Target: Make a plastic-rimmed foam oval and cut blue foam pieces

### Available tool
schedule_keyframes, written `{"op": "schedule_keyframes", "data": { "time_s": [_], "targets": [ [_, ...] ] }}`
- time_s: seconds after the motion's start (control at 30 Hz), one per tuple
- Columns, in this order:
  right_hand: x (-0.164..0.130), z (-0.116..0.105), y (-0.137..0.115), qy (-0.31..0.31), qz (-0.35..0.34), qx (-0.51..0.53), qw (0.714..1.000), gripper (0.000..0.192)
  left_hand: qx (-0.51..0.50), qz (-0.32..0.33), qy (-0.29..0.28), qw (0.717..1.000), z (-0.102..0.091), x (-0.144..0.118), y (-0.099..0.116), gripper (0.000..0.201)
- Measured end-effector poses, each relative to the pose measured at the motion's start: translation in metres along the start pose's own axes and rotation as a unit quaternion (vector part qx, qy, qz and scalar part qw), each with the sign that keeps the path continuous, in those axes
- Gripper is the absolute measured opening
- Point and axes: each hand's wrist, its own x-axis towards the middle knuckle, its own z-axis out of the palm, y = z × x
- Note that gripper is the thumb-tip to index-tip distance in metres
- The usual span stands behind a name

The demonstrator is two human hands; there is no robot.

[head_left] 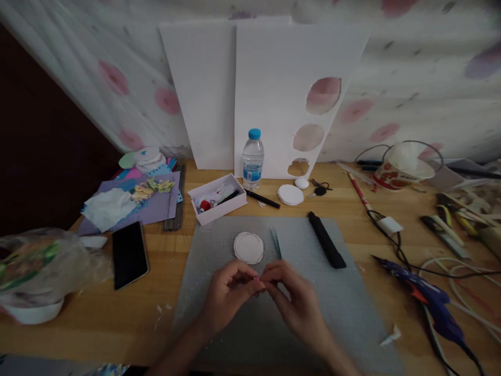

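My left hand [229, 295] and my right hand [294, 296] meet over the grey cutting mat [219, 339], fingertips pinched together. Between them is a small pink piece [257, 279], mostly covered by the fingers and too small to name. Just beyond my fingers lies a round white disc with an uneven edge [249, 247]. A pair of slim tweezers [276, 242] rests on the mat past my right hand. To the right of it a narrow black pouch-like object [326, 240] lies at a slant.
A pink box of small items [219, 211], a water bottle [253, 162] and white discs [290, 195] stand behind the mat. On the left lie a phone [130, 256] and coloured papers [166, 206]. A blue glue gun [425, 297] with cables is at right. White boards [274, 78] lean behind.
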Motion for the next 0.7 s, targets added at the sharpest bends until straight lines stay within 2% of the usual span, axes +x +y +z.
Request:
{"op": "schedule_keyframes", "data": {
  "time_s": [0.17,0.27,0.37,0.53,0.7],
  "targets": [
    [0.0,0.001,-0.002,-0.024,0.106,0.123,0.986,0.016,0.004,-0.015,-0.04,0.999,-0.002,-0.003,0.001,0.023],
    [-0.002,-0.001,0.0,-0.047,0.156,0.161,0.973,0.022,0.041,-0.014,-0.063,0.997,-0.005,-0.004,-0.001,0.022],
    [-0.005,-0.004,0.002,-0.064,0.176,0.131,0.974,0.022,0.101,-0.011,-0.08,0.992,-0.008,-0.005,-0.002,0.02],
    [-0.013,-0.009,0.0,-0.091,0.141,0.007,0.986,0.013,0.242,0.041,-0.11,0.963,-0.012,-0.009,0.005,0.012],
    [-0.015,-0.011,-0.002,-0.128,0.218,0.076,0.965,0.021,0.29,0.034,-0.144,0.945,-0.011,-0.014,0.01,0.016]
  ]
}}
